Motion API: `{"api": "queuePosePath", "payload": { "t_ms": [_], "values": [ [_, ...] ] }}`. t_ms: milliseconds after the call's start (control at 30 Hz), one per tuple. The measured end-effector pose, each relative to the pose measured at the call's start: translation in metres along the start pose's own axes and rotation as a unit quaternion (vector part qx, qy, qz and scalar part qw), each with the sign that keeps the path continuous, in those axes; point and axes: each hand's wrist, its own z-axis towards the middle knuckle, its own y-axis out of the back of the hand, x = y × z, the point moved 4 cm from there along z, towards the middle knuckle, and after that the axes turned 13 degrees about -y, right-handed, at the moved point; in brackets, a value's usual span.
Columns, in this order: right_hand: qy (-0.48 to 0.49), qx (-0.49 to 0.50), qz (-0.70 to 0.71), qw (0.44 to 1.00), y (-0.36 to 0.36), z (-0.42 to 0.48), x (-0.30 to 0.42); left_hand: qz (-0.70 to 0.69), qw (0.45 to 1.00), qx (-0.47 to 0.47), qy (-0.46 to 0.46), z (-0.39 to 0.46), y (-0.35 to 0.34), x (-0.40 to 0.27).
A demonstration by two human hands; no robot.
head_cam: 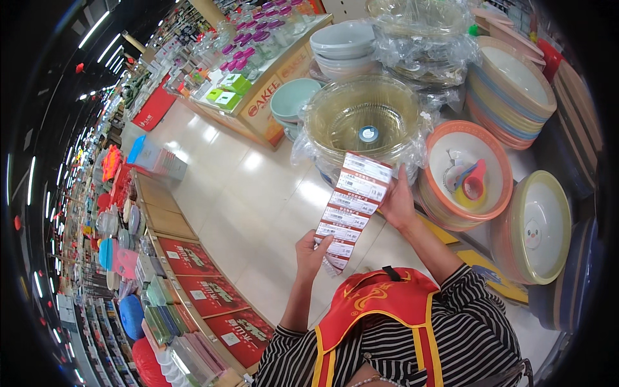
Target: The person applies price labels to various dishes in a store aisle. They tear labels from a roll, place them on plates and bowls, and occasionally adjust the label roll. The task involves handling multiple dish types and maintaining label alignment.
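A long strip of printed price tags (353,208) is stretched between my two hands, with red bands and printed figures on it. My left hand (312,251) pinches its lower end, where the strip curls at the tip. At the upper right edge, my right hand (399,198) holds the strip, its fingers partly hidden behind the paper. Just beyond the strip stands a stack of amber clear basins (362,113) in plastic wrap, the top one bearing a round sticker.
Right of my hands are stacked plastic basins with an orange rim (505,179) and a green rim (563,232). Pale basins (341,41) and a display counter of jars (271,96) stand ahead. A shelf of plastic containers (159,309) lines the left, beside a tiled floor (242,193).
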Motion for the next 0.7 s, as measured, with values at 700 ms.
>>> {"api": "queuePosePath", "payload": {
  "t_ms": [700],
  "values": [
    [0.043, -0.034, -0.284, 0.957, 0.001, -0.015, 0.005, 0.063, 0.991, 0.113, -0.027, 0.006, -0.024, -0.020]
  ]
}}
